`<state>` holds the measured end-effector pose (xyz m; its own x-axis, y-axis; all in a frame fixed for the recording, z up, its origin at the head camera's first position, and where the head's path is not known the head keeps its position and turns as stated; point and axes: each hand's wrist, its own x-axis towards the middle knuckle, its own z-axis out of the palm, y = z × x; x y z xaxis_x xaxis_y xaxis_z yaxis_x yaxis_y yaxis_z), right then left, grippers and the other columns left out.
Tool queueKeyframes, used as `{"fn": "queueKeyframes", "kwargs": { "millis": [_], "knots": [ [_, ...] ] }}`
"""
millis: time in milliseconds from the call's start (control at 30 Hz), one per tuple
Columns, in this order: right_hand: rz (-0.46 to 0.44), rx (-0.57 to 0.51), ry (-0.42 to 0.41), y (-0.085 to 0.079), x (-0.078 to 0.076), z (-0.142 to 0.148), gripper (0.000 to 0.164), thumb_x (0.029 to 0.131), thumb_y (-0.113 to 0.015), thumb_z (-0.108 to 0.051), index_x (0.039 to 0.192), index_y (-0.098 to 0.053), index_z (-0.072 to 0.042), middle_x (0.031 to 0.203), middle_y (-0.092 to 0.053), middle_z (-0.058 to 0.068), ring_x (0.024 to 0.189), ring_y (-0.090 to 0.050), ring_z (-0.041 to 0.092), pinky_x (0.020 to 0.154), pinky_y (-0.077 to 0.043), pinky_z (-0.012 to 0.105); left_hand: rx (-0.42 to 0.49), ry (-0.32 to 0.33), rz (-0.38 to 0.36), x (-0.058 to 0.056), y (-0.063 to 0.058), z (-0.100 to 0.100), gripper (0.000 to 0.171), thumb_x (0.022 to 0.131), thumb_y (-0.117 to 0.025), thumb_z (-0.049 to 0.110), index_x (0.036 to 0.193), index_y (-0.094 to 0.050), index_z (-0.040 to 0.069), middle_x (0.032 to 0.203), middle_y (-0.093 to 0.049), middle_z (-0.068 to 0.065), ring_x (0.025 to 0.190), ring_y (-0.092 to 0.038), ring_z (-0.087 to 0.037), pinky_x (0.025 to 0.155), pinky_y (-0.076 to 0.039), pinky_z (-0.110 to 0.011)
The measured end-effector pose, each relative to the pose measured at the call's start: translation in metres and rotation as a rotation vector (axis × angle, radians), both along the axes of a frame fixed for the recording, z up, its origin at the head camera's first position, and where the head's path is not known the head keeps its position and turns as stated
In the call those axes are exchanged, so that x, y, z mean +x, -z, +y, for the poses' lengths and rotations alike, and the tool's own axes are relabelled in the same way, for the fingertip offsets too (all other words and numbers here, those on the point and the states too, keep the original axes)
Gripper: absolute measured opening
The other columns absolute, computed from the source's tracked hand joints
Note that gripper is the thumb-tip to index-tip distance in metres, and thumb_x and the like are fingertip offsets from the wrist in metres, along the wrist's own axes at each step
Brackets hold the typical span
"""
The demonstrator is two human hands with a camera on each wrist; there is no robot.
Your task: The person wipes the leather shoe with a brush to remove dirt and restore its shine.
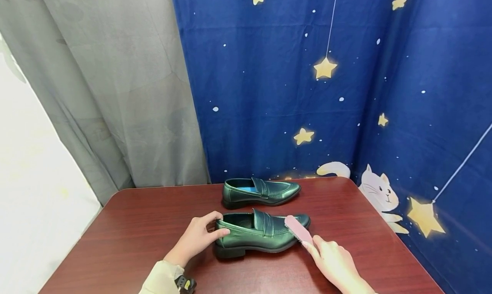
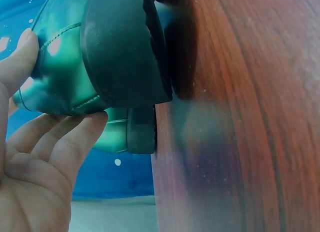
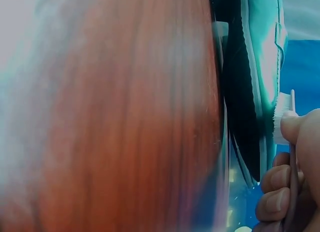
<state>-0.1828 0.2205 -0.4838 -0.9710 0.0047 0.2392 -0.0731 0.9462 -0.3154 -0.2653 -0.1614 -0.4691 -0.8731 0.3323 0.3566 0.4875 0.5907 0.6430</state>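
Observation:
A dark green loafer [image 1: 250, 237] stands upright on the table, toe to the right. My left hand [image 1: 200, 236] grips its heel end, thumb on the near side and fingers at the back rim; in the left wrist view the fingers wrap round the heel [image 2: 65, 57]. My right hand [image 1: 334, 260] holds a pink brush [image 1: 299, 229] by its handle. The brush's white bristles [image 3: 281, 119] face the shoe's upper near the toe, right at its surface in the right wrist view. A matching green loafer [image 1: 276, 193] stands behind, with a blue patch inside.
Both shoes stand on a reddish-brown wooden table [image 1: 153, 225]. Past its back edge hang a grey curtain [image 1: 127, 93] and a dark blue curtain [image 1: 261, 93] printed with stars and a white cat. A black strapped device [image 1: 185, 283] sits at my left wrist.

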Motion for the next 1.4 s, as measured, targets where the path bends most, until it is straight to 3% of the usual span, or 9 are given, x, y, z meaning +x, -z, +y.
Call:
{"fn": "queueKeyframes", "kwargs": {
  "millis": [200, 667, 900, 1133, 1400],
  "knots": [
    [0.025, 0.011, 0.026, 0.001, -0.002, 0.007, 0.041, 0.099, -0.061, -0.048, 0.074, -0.046, -0.019, 0.054, -0.04, 0.001, 0.05, -0.05, 0.023, 0.047, -0.033, 0.039, -0.007, 0.01, 0.032, 0.0, 0.003, 0.0, 0.028, 0.082, -0.08, 0.048, 0.1, -0.064, 0.033, 0.078, -0.062, 0.02, 0.073, -0.056, 0.002, 0.07, -0.05, -0.021],
    [-0.02, 0.01, 0.069, -0.005, -0.013, 0.015, 0.036, 0.098, -0.063, -0.04, 0.076, -0.051, -0.014, 0.061, -0.055, 0.009, 0.058, -0.06, 0.033, 0.048, -0.039, 0.047, -0.036, 0.038, -0.021, 0.005, 0.003, 0.0, 0.027, 0.082, -0.079, 0.049, 0.097, -0.061, 0.035, 0.066, -0.043, 0.019, 0.065, -0.042, 0.001, 0.062, -0.039, -0.021],
    [-0.002, 0.006, 0.092, -0.007, -0.015, 0.012, 0.035, 0.098, -0.063, -0.036, 0.076, -0.052, -0.012, 0.065, -0.061, 0.015, 0.06, -0.062, 0.038, 0.048, -0.041, 0.05, -0.049, 0.042, -0.008, 0.008, 0.004, -0.001, 0.036, 0.082, -0.079, 0.051, 0.103, -0.068, 0.024, 0.07, -0.047, 0.018, 0.067, -0.045, -0.003, 0.064, -0.039, -0.021],
    [-0.01, -0.015, 0.117, -0.011, -0.019, 0.005, 0.034, 0.099, -0.061, -0.035, 0.076, -0.055, -0.011, 0.069, -0.063, 0.017, 0.064, -0.064, 0.041, 0.051, -0.044, 0.053, -0.046, 0.032, -0.002, 0.01, 0.005, -0.001, 0.037, 0.082, -0.078, 0.053, 0.104, -0.068, 0.025, 0.083, -0.062, 0.019, 0.074, -0.053, -0.006, 0.068, -0.042, -0.02],
    [-0.006, -0.027, 0.116, -0.013, -0.023, -0.005, 0.034, 0.1, -0.061, -0.035, 0.076, -0.057, -0.01, 0.069, -0.063, 0.017, 0.065, -0.064, 0.04, 0.054, -0.045, 0.053, -0.022, 0.034, -0.009, 0.01, 0.006, 0.0, 0.037, 0.082, -0.078, 0.052, 0.104, -0.068, 0.024, 0.08, -0.061, 0.019, 0.071, -0.052, -0.007, 0.067, -0.041, -0.02]
  ]
}}
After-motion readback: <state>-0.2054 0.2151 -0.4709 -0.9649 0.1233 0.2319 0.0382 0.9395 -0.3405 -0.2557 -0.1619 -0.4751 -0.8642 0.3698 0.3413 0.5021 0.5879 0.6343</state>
